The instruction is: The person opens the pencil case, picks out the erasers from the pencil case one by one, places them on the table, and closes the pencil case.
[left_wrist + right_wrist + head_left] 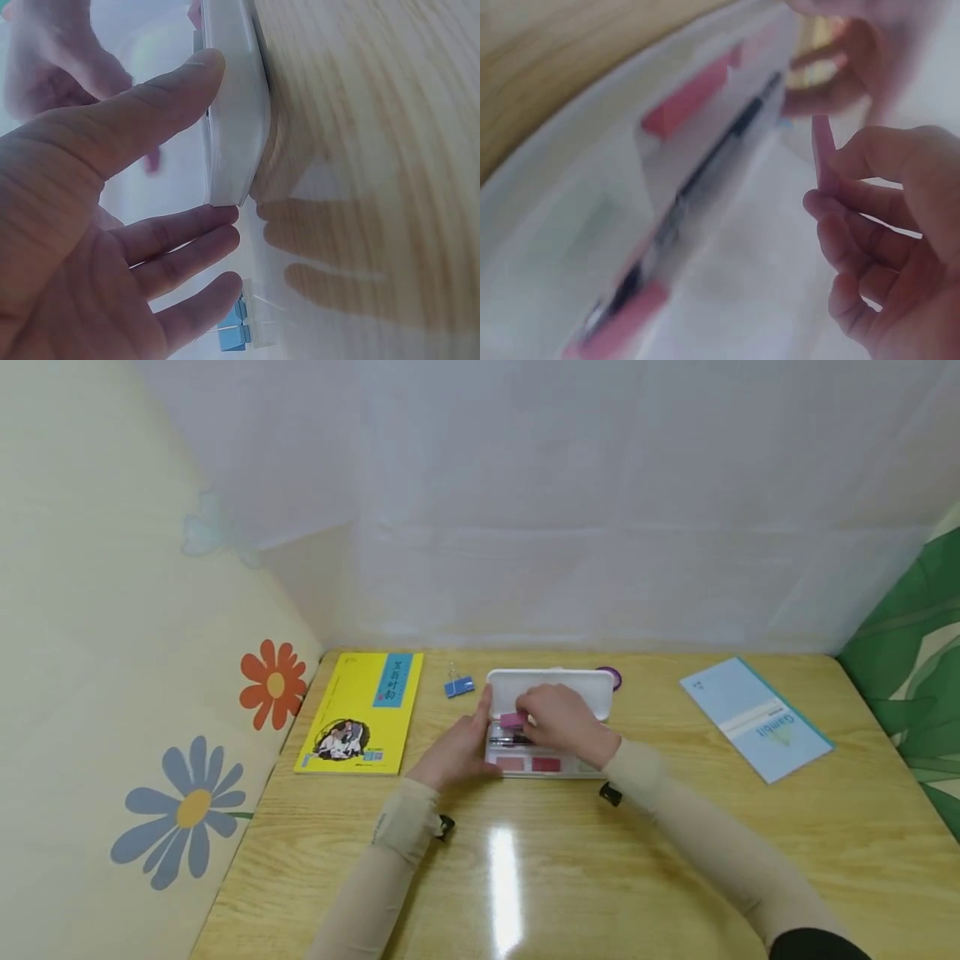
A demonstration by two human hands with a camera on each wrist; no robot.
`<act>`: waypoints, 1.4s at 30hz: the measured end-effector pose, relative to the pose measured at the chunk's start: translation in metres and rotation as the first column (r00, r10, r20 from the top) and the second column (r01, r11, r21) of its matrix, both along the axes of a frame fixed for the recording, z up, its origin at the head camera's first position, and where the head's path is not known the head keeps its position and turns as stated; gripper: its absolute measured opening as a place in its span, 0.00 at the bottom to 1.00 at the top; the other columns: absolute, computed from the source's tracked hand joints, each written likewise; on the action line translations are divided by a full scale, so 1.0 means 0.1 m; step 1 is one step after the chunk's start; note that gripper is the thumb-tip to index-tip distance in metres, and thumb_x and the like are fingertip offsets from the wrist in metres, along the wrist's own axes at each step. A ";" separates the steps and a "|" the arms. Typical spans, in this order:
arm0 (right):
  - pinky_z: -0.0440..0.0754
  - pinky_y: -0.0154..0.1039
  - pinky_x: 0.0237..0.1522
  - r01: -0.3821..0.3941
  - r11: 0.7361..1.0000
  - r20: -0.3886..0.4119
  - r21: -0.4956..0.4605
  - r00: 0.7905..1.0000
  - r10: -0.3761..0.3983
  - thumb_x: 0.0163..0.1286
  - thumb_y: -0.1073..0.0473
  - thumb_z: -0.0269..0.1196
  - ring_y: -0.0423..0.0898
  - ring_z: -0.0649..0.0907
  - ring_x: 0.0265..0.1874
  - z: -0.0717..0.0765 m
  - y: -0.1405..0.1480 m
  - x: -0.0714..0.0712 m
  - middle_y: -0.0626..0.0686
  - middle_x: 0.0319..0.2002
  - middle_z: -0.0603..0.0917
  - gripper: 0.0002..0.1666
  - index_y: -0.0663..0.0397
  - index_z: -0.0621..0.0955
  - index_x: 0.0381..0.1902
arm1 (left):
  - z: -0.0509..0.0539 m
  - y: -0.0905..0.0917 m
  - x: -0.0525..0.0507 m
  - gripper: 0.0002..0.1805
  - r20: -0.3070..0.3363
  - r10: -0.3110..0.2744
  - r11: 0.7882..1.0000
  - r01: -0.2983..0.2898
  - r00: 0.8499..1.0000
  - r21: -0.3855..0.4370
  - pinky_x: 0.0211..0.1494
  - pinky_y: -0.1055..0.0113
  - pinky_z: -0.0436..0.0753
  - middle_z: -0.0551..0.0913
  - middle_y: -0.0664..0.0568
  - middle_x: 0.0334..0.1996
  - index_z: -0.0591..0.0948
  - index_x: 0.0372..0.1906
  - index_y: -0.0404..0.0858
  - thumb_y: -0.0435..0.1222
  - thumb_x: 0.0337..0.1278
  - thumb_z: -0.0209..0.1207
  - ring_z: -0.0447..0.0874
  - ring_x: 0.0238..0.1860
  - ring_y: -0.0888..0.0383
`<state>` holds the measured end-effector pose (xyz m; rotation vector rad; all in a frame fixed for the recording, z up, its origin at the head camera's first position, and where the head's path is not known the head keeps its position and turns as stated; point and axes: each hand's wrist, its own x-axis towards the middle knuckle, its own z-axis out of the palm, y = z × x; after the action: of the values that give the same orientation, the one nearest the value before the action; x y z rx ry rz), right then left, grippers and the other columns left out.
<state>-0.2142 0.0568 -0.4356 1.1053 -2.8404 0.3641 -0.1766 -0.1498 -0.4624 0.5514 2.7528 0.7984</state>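
A white case (592, 687) (238, 112) stands with its lid raised. Inside lie a dark pen (508, 740) (724, 146), a red block (546, 765) (694, 97) and a pinkish block (510, 764). Between thumb and fingers, the right hand (558, 714) (900, 225) pinches a flat pink block (512, 720) (823, 154) above the case's back part. The left hand (461, 747) (97, 202) touches the case's left end with its thumb and nearly straight fingertips. From the head view, the right hand covers part of the case's interior.
Left of the case lie a yellow book (390, 727) and a blue binder clip (459, 687) (232, 330). A purple ring-shaped object (617, 677) is partly hidden behind the lid. To the right lies a light blue booklet (750, 718). White cloth (562, 568) hangs behind the wooden table (600, 877).
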 end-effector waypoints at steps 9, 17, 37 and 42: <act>0.87 0.45 0.40 0.113 0.987 -0.018 -0.115 0.993 -0.116 0.62 0.58 0.71 0.49 0.87 0.37 0.09 0.86 0.10 0.52 0.38 0.90 0.10 0.55 0.88 0.41 | -0.03 0.01 -0.04 0.77 0.016 0.008 1.000 -0.008 1.000 0.009 0.79 0.52 0.69 0.73 0.39 0.71 0.30 0.82 0.42 0.36 0.42 0.80 0.74 0.70 0.44; 0.86 0.51 0.40 0.347 0.931 0.109 -0.113 0.936 -0.335 0.64 0.60 0.67 0.54 0.87 0.39 -0.04 1.56 0.13 0.57 0.42 0.90 0.12 0.57 0.88 0.44 | -0.04 0.00 -0.05 0.76 0.020 0.014 1.000 -0.014 1.000 0.010 0.79 0.51 0.68 0.75 0.38 0.70 0.30 0.82 0.41 0.36 0.42 0.80 0.73 0.70 0.44; 0.85 0.58 0.51 0.420 0.907 0.255 0.039 0.873 -0.416 0.63 0.64 0.66 0.61 0.86 0.45 -0.32 1.94 -0.02 0.61 0.43 0.89 0.12 0.62 0.87 0.44 | -0.04 0.01 -0.05 0.77 0.038 0.010 1.000 -0.010 0.999 -0.012 0.80 0.51 0.66 0.76 0.39 0.69 0.28 0.82 0.43 0.38 0.44 0.79 0.72 0.72 0.44; 0.86 0.57 0.47 0.411 0.910 0.248 0.064 0.876 -0.413 0.62 0.64 0.66 0.60 0.86 0.42 -0.34 1.92 -0.04 0.61 0.42 0.89 0.13 0.62 0.88 0.44 | -0.03 0.02 -0.05 0.76 0.028 0.000 1.000 0.000 1.000 -0.008 0.80 0.51 0.67 0.76 0.39 0.68 0.29 0.82 0.42 0.38 0.44 0.79 0.73 0.71 0.44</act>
<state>-0.2185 0.2490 -0.4695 0.4474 -3.1963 0.4881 -0.1815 -0.1483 -0.4658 0.5344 2.7290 0.7889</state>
